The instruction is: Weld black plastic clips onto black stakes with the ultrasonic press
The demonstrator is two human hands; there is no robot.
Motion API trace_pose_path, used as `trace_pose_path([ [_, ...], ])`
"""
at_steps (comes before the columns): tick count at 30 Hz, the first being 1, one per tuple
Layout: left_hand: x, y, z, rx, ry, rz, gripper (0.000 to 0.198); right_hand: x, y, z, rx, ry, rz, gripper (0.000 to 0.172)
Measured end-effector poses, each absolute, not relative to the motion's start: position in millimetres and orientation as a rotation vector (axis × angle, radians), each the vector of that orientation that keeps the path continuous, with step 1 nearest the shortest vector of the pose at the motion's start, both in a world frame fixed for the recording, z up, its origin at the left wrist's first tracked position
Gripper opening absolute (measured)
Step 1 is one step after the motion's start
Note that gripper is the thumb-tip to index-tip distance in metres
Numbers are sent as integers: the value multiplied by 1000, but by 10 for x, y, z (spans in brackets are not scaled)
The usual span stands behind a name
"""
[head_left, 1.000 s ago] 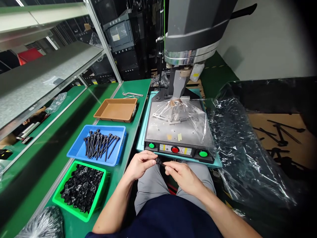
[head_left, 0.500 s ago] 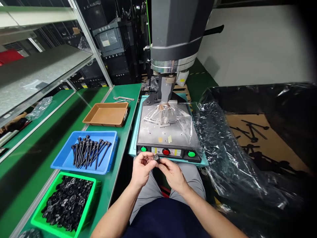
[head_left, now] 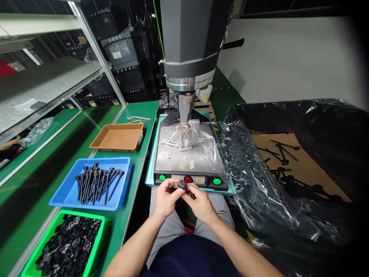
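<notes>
Above my lap, in front of the machine's control panel, a small black plastic part point(head_left: 182, 184) with a rounded top is pinched between the fingertips of both hands. My left hand point(head_left: 166, 198) grips it from the left with thumb and fingers closed. On the other side, my right hand point(head_left: 200, 204) has thumb and forefinger closed on it. Its underside is hidden by the fingers. To my left stand a green bin point(head_left: 101, 231) full of small black parts and a blue tray point(head_left: 65, 192) with several long black stems with round heads.
A press-like machine point(head_left: 187, 38) with a metal base plate point(head_left: 170, 163), plastic film and green and red buttons stands ahead. A brown tray point(head_left: 122, 138) and wrenches point(head_left: 138, 118) lie on the green bench. At right, a film-lined box point(head_left: 239, 154) holds long black parts.
The black part has turned in my fingers, showing a rounder face now. Both hands stay close together. The whole view has shifted slightly, with the surroundings sliding left.
</notes>
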State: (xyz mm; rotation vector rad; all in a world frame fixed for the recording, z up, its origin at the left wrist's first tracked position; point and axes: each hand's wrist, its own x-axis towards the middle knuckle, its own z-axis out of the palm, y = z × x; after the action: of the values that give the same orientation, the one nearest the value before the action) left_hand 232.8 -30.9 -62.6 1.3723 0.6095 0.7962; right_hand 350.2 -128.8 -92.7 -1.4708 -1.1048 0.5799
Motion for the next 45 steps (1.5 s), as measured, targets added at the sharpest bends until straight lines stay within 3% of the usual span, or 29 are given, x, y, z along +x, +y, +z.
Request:
trace_pose_path([
  [5,2411,-219,-625,1642,620,774,13,3678,-1323,-883,-1419,-993,520,39],
  [13,2696,-117,-608,1948,515,716,8,3899,-1143,-877,-1445,-844,498,31],
  [17,2753,340,-790,1796,766,861,21,4127,-1069,-845,-1360,-534,631,42],
  [21,2855,931,-990,1451,1150,976,47,4258,-979,-817,-1311,-436,728,48],
  [23,2945,1130,-1020,1352,1089,893,45,4255,-909,-836,-1308,-433,799,48],
  [26,3041,1242,-961,1269,964,791,27,4189,-783,-906,-1326,-423,935,44],
  [31,2950,1115,-687,1103,771,622,24,3979,-514,-1049,-1325,-438,1205,27],
  [34,2868,1018,-512,843,599,473,22,3868,-258,-1095,-1254,-510,1273,26],
  [37,2841,971,-399,636,502,410,14,3910,41,-1101,-1213,-681,1104,32],
  [41,2825,922,-357,514,484,368,7,4254,299,-1052,-1450,-812,425,40],
  [45,2819,831,-387,490,460,339,8,4632,299,-934,-1516,-871,69,42],
])
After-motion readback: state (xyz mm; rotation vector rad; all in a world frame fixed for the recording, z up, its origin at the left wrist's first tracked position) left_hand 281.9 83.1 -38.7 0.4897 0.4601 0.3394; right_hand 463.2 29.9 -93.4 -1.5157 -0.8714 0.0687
